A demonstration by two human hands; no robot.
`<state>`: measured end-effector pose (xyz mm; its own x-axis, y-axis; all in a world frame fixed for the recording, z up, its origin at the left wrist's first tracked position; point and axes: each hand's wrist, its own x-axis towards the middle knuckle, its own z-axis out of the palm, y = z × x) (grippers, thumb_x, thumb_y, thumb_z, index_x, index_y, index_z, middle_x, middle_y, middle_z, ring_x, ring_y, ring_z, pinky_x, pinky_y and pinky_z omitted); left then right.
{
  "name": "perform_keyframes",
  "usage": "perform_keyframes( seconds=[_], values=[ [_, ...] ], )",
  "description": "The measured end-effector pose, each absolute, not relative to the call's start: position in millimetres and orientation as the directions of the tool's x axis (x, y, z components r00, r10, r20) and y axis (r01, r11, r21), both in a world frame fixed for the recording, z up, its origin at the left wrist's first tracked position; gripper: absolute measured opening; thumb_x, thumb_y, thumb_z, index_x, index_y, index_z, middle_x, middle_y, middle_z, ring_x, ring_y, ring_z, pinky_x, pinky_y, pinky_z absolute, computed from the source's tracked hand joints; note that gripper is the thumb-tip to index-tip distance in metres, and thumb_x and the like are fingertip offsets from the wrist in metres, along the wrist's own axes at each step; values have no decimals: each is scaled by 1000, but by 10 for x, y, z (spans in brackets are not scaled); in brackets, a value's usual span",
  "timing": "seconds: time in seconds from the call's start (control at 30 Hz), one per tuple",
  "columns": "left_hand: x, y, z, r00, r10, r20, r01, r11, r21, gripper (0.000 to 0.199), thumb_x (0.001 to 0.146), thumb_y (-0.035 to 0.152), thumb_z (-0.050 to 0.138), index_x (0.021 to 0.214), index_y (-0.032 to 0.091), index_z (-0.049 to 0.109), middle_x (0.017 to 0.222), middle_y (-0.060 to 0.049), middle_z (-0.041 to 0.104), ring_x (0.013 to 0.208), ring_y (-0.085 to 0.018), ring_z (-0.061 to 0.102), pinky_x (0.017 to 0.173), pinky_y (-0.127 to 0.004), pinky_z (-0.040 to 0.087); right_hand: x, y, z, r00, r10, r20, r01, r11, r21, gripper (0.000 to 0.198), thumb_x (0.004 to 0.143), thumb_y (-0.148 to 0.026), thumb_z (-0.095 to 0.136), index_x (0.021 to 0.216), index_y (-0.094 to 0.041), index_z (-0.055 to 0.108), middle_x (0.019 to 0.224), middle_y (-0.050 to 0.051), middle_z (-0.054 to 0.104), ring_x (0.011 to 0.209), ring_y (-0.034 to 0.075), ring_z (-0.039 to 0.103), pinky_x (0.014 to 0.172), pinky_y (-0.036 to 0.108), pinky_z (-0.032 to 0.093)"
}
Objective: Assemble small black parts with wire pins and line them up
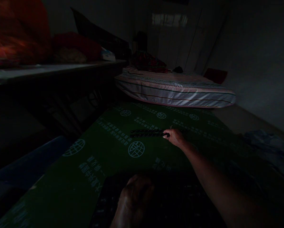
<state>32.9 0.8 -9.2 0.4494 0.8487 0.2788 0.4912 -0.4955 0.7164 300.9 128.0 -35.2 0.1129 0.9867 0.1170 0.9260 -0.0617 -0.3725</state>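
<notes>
My right hand [173, 136] reaches out over the green board [113, 152], its fingers closed around long thin black strips [146, 133] with a row of gaps or notches along them. The strips lie crosswise just above or on the board; I cannot tell whether they touch it. Close to me, my left hand [138, 190] is on or over a wide black slotted piece [106, 199] with rows of faint lighter marks. Shadow hides the fingers of that hand, and most of the black piece is too dark to make out.
Beyond the board stands a bed with a striped mattress [175, 91]. A long table [61, 69] at the left carries an orange bag [18, 34] and a small box [108, 54]. Something blue [32, 158] sits low on the left. Crumpled cloth [267, 147] lies at the right.
</notes>
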Motion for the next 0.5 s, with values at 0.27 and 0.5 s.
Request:
perform_keyframes(
  seconds=[0.27, 0.5],
  values=[
    [311, -12, -81, 460, 850, 256, 508, -489, 709, 15, 83, 28, 51, 78, 23, 64, 77, -1, 66, 72, -16, 64, 65, -22, 52, 3018, 1270, -365, 112, 984, 142, 912, -45, -408, 25, 74, -26, 64, 99, -26, 68, 89, 2, 72, 81, 16, 66, 72, 25, 47],
    [332, 9, -111, 462, 843, 276, 491, -503, 712, 15, 83, 27, 51, 78, 22, 64, 76, -1, 66, 71, -15, 64, 63, -22, 51, 3030, 1115, -292, 161, 959, 232, 875, -30, -484, 30, 82, -37, 55, 106, -24, 65, 86, 3, 71, 73, 15, 65, 66, 23, 49]
  ],
)
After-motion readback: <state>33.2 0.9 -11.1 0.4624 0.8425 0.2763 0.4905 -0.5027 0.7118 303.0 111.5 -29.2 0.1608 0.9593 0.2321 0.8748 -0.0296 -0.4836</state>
